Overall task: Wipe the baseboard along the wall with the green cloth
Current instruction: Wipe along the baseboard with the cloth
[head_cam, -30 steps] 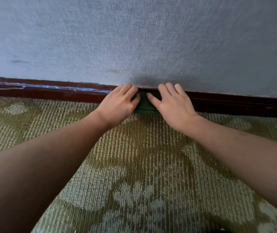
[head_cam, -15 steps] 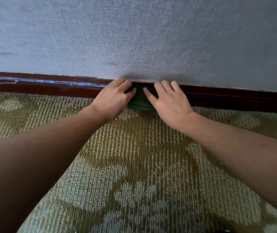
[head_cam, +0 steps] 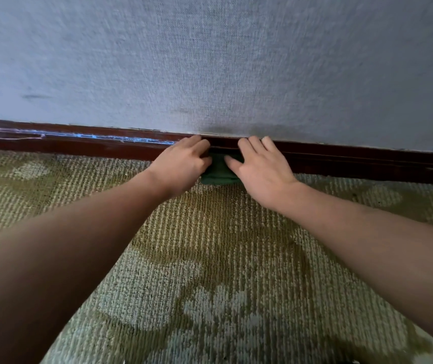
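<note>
- The left hand point(head_cam: 181, 164) is reaching forward, its fingers curling round the left end of the folded dark green cloth point(head_cam: 218, 173).
- The right hand point(head_cam: 261, 172) is lying flat, its straight fingers pressing the cloth's right end.
- The cloth is sitting against the dark red-brown wooden baseboard point(head_cam: 367, 161), touching the green patterned carpet point(head_cam: 210, 245).

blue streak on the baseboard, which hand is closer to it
Left. The left hand sits at the right end of the blue streak; the right hand is further right, beyond the green cloth.
</note>
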Motion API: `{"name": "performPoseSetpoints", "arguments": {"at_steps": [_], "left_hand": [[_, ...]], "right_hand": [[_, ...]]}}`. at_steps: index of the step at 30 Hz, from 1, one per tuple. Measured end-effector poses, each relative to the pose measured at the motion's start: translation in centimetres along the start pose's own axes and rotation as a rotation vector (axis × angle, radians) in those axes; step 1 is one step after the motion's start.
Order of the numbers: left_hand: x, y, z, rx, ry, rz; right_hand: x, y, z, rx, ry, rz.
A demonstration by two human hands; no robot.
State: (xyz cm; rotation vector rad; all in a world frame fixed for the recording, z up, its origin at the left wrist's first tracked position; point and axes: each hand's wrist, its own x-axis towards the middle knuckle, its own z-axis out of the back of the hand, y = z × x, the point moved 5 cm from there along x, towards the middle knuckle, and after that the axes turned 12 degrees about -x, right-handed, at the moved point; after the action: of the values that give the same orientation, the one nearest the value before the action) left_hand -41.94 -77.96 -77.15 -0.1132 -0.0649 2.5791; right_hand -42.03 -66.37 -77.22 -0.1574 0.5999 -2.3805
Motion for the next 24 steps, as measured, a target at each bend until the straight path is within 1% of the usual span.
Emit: {"name": "performPoseSetpoints", "arguments": {"at_steps": [3, 5, 11, 18, 24], "left_hand": [[-0.2, 0.1, 0.8, 0.057, -0.069, -0.026], [0.1, 0.4, 1.2, 0.051, -0.089, -0.011], [1.2, 0.4, 0.4, -0.015, -0.075, 0.049], [1.2, 0.6, -0.1, -0.023, -0.068, 0.026], [1.1, 0.6, 0.0, -0.012, -0.055, 0.026]], "right_hand": [[0.0, -0.7, 0.4, -0.015, -0.025, -0.032], [0.3, -1.1, 0.6, -0.030, -0.028, -0.057], [0.5, -1.4, -0.1, -0.038, -0.011, -0.077], [0.4, -1.1, -1.3, -0.021, 0.018, -0.057], [0.2, -1.2, -1.4, -0.057, 0.011, -0.033]]}}
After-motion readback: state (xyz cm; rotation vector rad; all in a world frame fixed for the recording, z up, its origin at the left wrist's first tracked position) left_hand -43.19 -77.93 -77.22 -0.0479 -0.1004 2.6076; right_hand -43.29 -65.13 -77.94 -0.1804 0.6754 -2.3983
